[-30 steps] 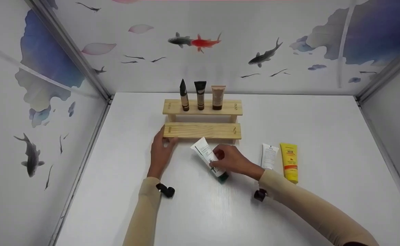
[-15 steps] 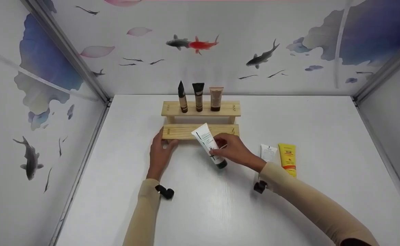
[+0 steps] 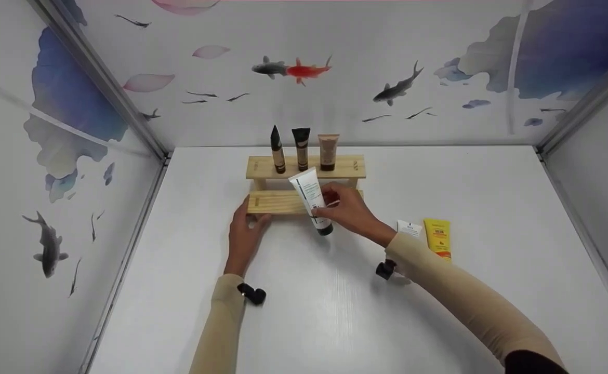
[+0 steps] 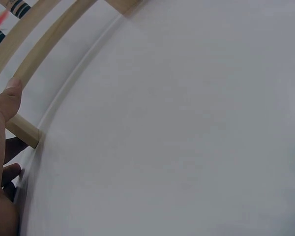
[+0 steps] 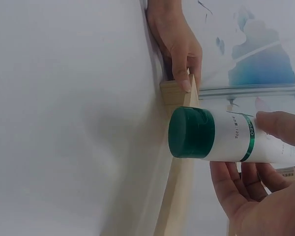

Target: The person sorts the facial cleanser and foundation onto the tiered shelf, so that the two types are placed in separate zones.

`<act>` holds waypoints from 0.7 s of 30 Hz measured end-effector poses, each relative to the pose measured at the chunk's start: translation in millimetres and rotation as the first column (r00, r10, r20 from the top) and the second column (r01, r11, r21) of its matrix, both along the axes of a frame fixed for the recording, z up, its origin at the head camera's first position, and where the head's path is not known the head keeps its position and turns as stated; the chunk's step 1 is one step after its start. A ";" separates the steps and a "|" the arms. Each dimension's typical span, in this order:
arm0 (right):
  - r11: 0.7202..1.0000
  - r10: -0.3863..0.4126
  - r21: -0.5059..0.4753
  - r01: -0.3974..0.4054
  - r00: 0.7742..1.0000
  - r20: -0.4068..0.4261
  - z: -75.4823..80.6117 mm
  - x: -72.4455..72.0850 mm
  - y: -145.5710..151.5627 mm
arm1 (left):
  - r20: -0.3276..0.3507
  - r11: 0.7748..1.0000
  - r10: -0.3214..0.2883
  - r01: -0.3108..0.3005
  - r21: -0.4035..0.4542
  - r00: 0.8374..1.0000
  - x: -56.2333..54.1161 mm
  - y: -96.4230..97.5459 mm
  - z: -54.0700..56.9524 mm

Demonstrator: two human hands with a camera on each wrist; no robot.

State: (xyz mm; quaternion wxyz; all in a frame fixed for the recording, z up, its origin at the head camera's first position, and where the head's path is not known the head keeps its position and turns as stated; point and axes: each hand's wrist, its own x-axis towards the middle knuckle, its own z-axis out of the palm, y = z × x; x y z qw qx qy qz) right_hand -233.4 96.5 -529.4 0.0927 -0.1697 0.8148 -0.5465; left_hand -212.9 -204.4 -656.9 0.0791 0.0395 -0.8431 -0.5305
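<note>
My right hand (image 3: 355, 212) pinches a white squeeze tube (image 3: 308, 193) between thumb and fingers. The tube is tilted, its dark green cap (image 5: 191, 132) downward, in front of the lower step of a two-step wooden rack (image 3: 277, 202). In the head view the tube overlaps that step. My left hand (image 3: 244, 240) grips the left end of the lower step, thumb at the front edge, as the left wrist view also shows. On the upper step stand a slim dark pointed tube (image 3: 278, 151), a black-topped tube (image 3: 302, 149) and a pinkish-brown tube (image 3: 328, 151).
Right of the rack, a second white tube (image 3: 409, 228) and a yellow tube (image 3: 438, 236) lie on the white table (image 3: 304, 322), partly hidden by the right sleeve. Printed wall panels (image 3: 179, 57) enclose the table at the back and sides.
My right hand has lifted the white tube from near the table, forward to the rack's lower step, and turned it more upright. My left hand has stayed on the rack's end.
</note>
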 end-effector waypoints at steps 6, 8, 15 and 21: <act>0.999 -0.038 -0.037 0.038 0.999 0.009 7.7 -7.6 -15.8 | 0.009 1.000 0.006 -0.006 -0.005 1.000 0.4 0.1 0.8; 0.998 -0.038 -0.055 0.037 0.999 -0.008 8.6 -9.3 -22.1 | 0.010 1.000 0.005 -0.005 -0.001 1.000 1.0 -0.3 1.0; 0.993 -0.050 -0.113 0.040 0.996 -0.079 6.8 -13.2 -43.9 | 0.025 1.000 -0.006 0.006 0.015 1.000 1.7 -0.2 2.6; 0.991 -0.071 -0.124 0.056 0.989 -0.126 3.0 -19.9 -60.0 | 0.030 1.000 -0.004 0.004 0.007 1.000 0.9 0.1 0.6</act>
